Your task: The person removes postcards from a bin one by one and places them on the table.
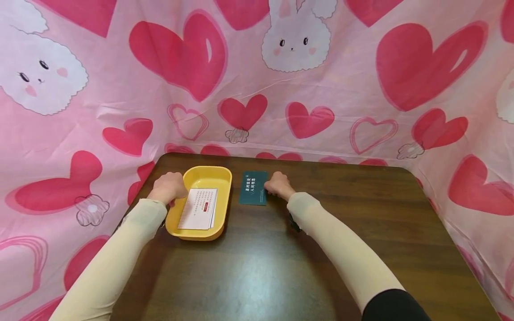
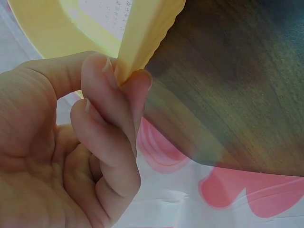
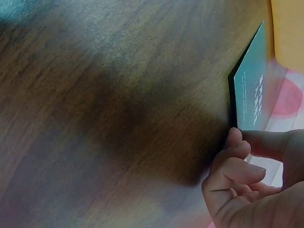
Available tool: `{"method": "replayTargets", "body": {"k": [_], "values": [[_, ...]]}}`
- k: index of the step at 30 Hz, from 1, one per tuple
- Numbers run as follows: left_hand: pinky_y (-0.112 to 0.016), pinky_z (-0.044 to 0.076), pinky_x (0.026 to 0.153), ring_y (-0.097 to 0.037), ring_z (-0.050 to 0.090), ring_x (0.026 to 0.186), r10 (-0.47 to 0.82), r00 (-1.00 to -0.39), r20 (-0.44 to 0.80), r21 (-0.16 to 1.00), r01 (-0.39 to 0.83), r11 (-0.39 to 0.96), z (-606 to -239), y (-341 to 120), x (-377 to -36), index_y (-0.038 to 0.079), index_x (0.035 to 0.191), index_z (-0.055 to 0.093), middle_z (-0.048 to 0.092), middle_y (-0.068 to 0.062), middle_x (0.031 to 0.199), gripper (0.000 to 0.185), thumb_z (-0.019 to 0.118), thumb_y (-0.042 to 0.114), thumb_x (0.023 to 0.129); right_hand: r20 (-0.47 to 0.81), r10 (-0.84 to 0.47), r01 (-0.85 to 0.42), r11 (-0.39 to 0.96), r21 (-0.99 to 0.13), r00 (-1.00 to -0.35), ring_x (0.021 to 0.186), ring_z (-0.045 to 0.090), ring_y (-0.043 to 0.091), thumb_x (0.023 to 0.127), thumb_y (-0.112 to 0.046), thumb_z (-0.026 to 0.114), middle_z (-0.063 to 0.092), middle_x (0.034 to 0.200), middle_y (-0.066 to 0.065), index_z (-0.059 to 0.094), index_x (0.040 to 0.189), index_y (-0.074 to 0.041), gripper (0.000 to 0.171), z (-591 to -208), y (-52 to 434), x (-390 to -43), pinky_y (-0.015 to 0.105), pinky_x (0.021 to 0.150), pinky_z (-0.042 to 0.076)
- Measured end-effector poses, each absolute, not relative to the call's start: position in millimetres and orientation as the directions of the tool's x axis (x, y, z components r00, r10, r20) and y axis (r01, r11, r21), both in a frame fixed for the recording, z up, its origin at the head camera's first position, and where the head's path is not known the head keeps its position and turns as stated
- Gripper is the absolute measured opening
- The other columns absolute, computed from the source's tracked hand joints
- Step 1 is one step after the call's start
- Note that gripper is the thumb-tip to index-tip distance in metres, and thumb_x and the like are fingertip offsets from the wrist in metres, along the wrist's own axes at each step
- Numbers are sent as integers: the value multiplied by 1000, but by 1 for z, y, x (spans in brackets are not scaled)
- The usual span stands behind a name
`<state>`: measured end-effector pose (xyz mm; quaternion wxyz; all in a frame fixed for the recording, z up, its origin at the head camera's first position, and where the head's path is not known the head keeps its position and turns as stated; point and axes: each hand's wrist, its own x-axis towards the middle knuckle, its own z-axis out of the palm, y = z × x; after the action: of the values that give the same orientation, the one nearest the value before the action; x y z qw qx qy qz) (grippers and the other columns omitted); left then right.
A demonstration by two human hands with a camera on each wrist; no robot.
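Observation:
My left hand (image 1: 168,186) pinches the left wall of a yellow plastic tray (image 1: 227,191), thumb and fingers on either side of its rim in the left wrist view. Inside the tray lie a few white printed cards (image 1: 196,209), the top one bearing rows of characters and a small red block. Right of the tray is a dark green card (image 1: 254,188) with white characters. My right hand (image 1: 279,184) pinches that card's right edge between thumb and index finger; in the right wrist view the near edge of the green card (image 3: 249,85) casts a dark shadow.
Everything stands on a dark brown wooden table (image 1: 353,240) with rounded far corners. A pink cloth (image 1: 257,125) with red hearts and white rabbits hangs behind and at both sides of it. Wood surface stretches to the right and in front.

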<state>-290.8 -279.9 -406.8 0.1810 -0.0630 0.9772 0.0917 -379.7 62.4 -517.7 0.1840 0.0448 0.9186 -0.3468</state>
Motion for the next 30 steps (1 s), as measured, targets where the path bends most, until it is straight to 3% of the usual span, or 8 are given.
{"method": "replayTargets", "body": {"k": [30], "values": [[-29, 54, 49, -24, 68, 50, -75, -927, -368, 164, -144, 976, -404, -281, -291, -11, 105, 60, 64, -22, 83, 28, 65, 10, 87, -396, -17, 241, 770, -591, -918, 52, 57, 27, 88, -12, 64, 63, 60, 11, 70, 64, -4, 26, -516, 60, -382, 37, 44, 46]]}}
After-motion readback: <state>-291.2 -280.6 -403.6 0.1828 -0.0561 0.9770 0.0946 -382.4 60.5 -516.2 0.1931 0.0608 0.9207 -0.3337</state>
